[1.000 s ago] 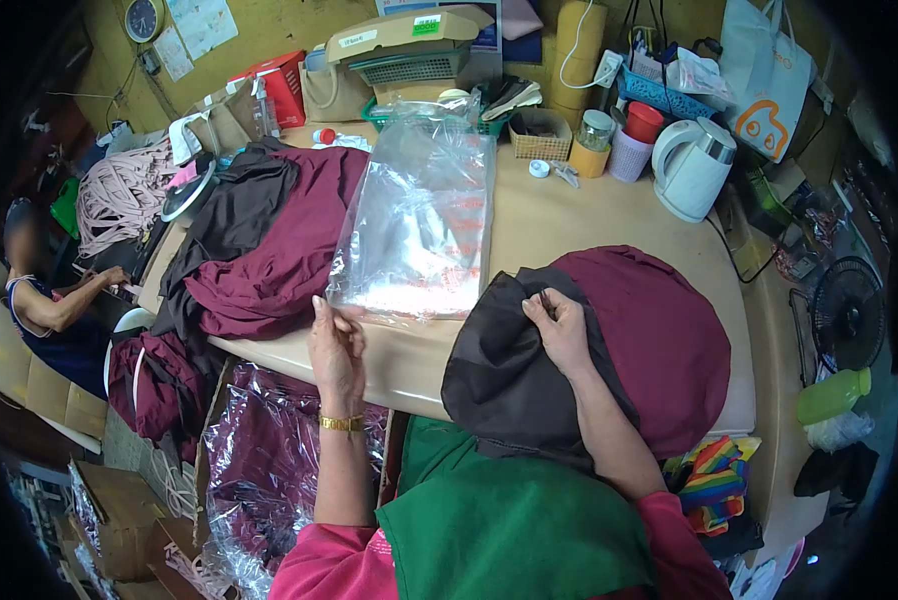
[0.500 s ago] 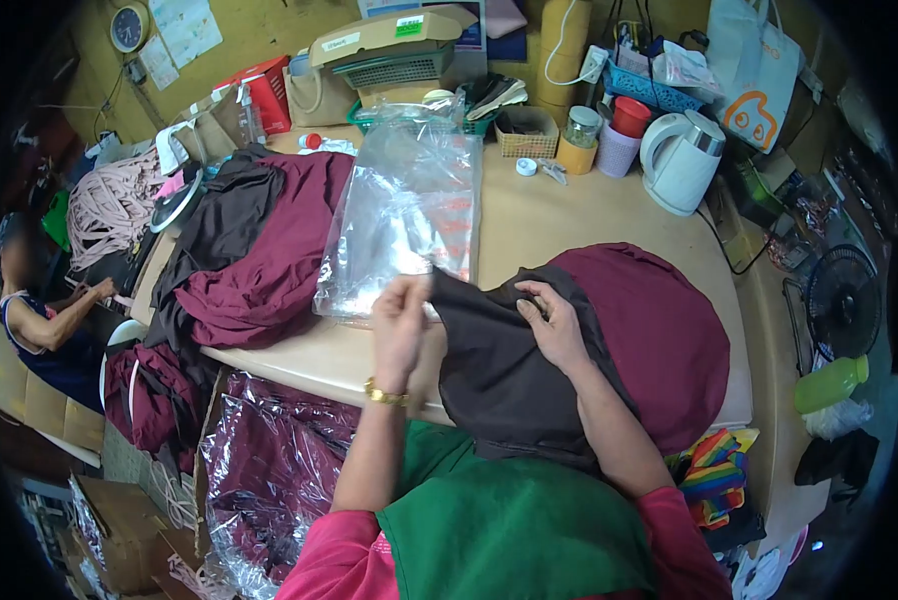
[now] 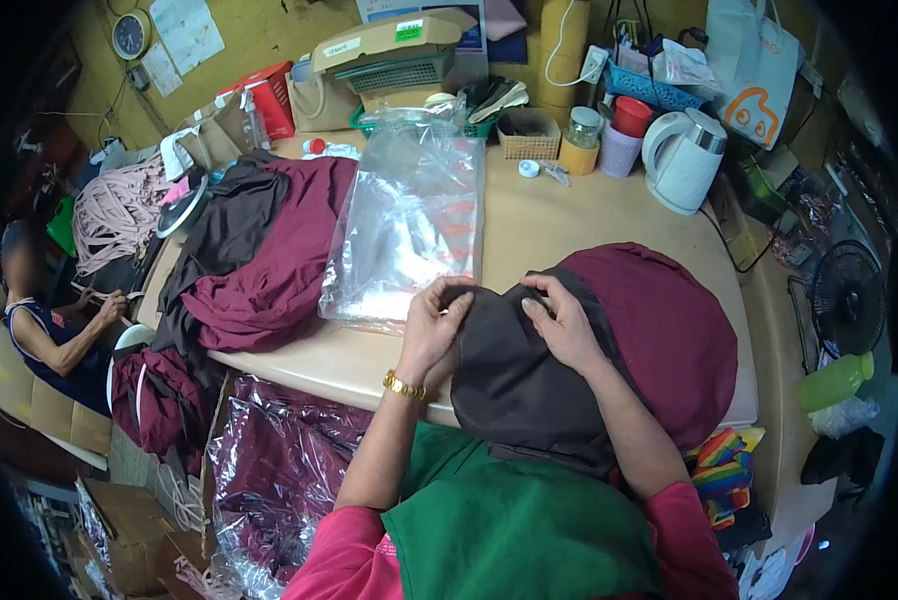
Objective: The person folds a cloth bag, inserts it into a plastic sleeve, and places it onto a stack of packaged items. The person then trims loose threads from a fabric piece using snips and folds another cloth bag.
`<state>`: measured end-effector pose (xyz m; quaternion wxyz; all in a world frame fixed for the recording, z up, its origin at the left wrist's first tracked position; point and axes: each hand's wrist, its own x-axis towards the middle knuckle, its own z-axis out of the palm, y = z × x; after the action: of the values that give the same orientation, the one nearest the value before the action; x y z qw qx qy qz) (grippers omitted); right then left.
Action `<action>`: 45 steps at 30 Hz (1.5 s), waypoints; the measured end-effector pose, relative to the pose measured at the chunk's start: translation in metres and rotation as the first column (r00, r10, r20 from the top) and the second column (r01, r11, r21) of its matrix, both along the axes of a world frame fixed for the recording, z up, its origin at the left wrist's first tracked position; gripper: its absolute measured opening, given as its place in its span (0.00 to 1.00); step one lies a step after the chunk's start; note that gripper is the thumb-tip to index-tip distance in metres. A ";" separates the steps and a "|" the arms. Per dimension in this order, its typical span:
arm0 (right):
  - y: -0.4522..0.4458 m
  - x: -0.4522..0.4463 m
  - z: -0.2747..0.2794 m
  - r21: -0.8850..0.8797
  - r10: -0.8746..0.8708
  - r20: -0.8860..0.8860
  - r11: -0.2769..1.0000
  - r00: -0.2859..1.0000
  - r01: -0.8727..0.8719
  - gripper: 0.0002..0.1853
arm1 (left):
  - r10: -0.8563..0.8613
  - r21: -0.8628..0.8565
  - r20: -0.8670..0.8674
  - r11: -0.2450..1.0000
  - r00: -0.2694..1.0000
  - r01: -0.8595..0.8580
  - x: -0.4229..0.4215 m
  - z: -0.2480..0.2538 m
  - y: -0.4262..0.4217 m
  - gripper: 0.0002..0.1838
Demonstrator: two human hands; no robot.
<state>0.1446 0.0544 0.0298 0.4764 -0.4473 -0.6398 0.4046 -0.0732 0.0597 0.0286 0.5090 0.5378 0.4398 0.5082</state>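
Since a second ago, the left hand (image 3: 437, 325) has come over from beside the bags (image 3: 409, 215) and onto the cloth (image 3: 669, 345); the right hand (image 3: 569, 325) has stayed on it.

In the head view, the cloth, dark on its nine o'clock side and maroon on its three o'clock side, lies on the table (image 3: 559, 225) at the near edge, just in front of the person. The left thumb and fingers are clamped on its dark edge at ten o'clock; the right thumb and fingers pinch the same edge at eleven, the hands near each other.

Seen from the cloth, the clear bags lie flat at ten o'clock, and a dark and maroon heap (image 3: 259, 250) sits beyond them, between nine and ten. The kettle (image 3: 681, 165) stands upright at one o'clock. The striped cloth (image 3: 721, 475) is between four and five, and plastic-wrapped maroon goods (image 3: 279, 465) fill a box between eight and nine. A co-worker (image 3: 54, 345) sits at nine.
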 end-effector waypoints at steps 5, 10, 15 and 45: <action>0.001 0.001 0.041 -0.160 0.201 -0.105 0.963 0.974 -0.216 0.10 | -0.141 0.183 0.117 0.976 0.983 0.118 0.020 0.034 -0.026 0.09; 0.004 -0.006 0.038 -0.090 0.007 -0.149 0.996 0.989 -0.021 0.14 | 0.200 0.113 0.269 0.965 0.942 -0.237 -0.012 0.044 -0.033 0.20; 0.009 -0.016 0.017 0.039 -0.043 -0.091 0.998 0.995 0.047 0.16 | 0.303 0.281 0.017 0.913 0.953 -0.295 0.001 0.033 -0.040 0.23; -0.020 -0.026 0.027 0.347 -0.150 0.151 0.934 0.977 0.090 0.15 | -0.013 -0.140 0.576 0.984 0.817 0.114 -0.026 0.023 -0.028 0.11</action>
<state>0.1183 0.0340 0.0564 0.5120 -0.4310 -0.7104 0.2179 -0.0990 0.0317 0.0516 0.6778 0.3298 0.2896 0.5899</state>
